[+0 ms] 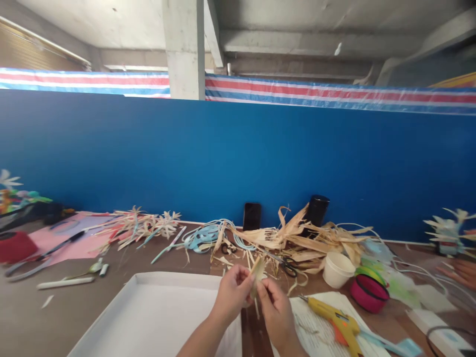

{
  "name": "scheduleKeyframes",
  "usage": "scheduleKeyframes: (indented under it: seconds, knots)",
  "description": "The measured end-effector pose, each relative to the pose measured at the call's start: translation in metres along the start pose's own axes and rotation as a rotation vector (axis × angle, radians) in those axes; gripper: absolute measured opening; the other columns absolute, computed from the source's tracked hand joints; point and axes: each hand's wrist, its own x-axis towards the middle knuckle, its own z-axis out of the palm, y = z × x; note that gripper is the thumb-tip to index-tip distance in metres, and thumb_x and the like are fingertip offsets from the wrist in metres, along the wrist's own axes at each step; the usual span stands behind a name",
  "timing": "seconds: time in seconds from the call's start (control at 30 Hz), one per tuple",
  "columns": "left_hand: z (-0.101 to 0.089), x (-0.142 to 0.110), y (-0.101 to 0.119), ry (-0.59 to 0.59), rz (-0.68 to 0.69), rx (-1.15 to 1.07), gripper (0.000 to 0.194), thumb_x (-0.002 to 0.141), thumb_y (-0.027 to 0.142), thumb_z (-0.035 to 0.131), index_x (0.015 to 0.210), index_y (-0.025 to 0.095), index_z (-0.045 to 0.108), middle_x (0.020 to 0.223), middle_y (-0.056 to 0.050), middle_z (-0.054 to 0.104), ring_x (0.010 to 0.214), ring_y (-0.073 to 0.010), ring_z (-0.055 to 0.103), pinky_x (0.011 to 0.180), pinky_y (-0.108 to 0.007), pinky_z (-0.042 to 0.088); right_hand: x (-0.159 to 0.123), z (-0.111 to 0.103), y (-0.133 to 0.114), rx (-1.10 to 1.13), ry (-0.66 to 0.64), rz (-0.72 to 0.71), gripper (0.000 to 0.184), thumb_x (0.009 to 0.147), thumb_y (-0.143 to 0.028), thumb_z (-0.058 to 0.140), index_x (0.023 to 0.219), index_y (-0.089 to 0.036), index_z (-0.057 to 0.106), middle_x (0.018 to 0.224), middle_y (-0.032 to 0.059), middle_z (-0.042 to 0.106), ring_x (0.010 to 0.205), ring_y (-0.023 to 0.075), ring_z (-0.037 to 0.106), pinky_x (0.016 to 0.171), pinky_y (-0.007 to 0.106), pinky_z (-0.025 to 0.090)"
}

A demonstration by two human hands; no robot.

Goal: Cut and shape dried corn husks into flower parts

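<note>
Between my two hands is a pale yellowish strip of dried corn husk (257, 271), held upright above the table's front. My left hand (235, 293) pinches it from the left, fingers closed. From the right, the thumb and fingers of my right hand (277, 310) are closed on its lower part. A thin pale stick (257, 308) shows below the fingers; whether it is joined to the husk I cannot tell. Behind the hands lies a loose heap of dried corn husks (293, 240) with black-handled scissors (289, 267) among them.
A white tray (167, 317) is at the left. A yellow glue gun (336, 320) rests on printed paper at the right. Beyond stand a white cup (337, 270), a phone (252, 216) and husk flowers (163, 225). Another person's hand (461, 272) is at far right.
</note>
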Motion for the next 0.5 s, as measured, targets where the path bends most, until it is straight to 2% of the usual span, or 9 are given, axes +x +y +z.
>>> scheduleKeyframes:
  seconds: [0.07,0.2,0.27,0.37,0.5]
  knots:
    - [-0.001,-0.001,0.001,0.036,0.022,0.097,0.029,0.074,0.045,0.053,0.074,0.017,0.046,0.052,0.006,0.046,0.038,-0.0081,0.043,0.039,-0.020,0.034,0.001,0.000,0.001,-0.009,-0.015,0.004,0.025,0.084,-0.035,0.046,0.068,-0.020,0.056,0.061,-0.0007,0.055,0.060,0.0147,0.050,0.058,0.023,0.042]
    - [-0.004,-0.005,0.002,0.140,0.245,0.448,0.022,0.081,0.036,0.045,0.075,0.017,0.055,0.068,-0.002,0.057,0.063,-0.0128,0.052,0.059,-0.023,0.039,0.002,-0.003,0.004,-0.071,-0.022,0.025,0.025,0.082,-0.040,0.047,0.070,-0.020,0.057,0.061,-0.0002,0.054,0.058,0.0157,0.049,0.055,0.024,0.041]
    - [-0.005,-0.007,0.002,0.172,0.297,0.583,0.021,0.082,0.032,0.043,0.078,0.018,0.058,0.075,-0.003,0.059,0.070,-0.0144,0.052,0.065,-0.024,0.037,0.002,-0.004,0.004,-0.095,-0.024,0.017,0.026,0.082,-0.041,0.048,0.068,-0.021,0.056,0.060,-0.0006,0.053,0.058,0.0158,0.049,0.056,0.024,0.040]
    - [-0.006,-0.006,0.001,0.200,0.288,0.626,0.021,0.082,0.030,0.041,0.078,0.019,0.058,0.077,-0.004,0.059,0.072,-0.0150,0.052,0.066,-0.024,0.036,0.003,-0.004,0.003,-0.122,-0.025,0.018,0.026,0.082,-0.041,0.048,0.069,-0.021,0.056,0.060,-0.0003,0.054,0.058,0.0161,0.050,0.055,0.025,0.040]
    - [-0.011,0.003,0.000,0.133,0.161,0.469,0.022,0.081,0.031,0.042,0.069,0.017,0.054,0.064,-0.001,0.057,0.062,-0.0128,0.051,0.058,-0.022,0.035,0.003,-0.003,0.002,-0.162,-0.014,0.063,0.026,0.083,-0.041,0.046,0.069,-0.021,0.056,0.058,-0.0003,0.055,0.056,0.0165,0.050,0.054,0.025,0.040]
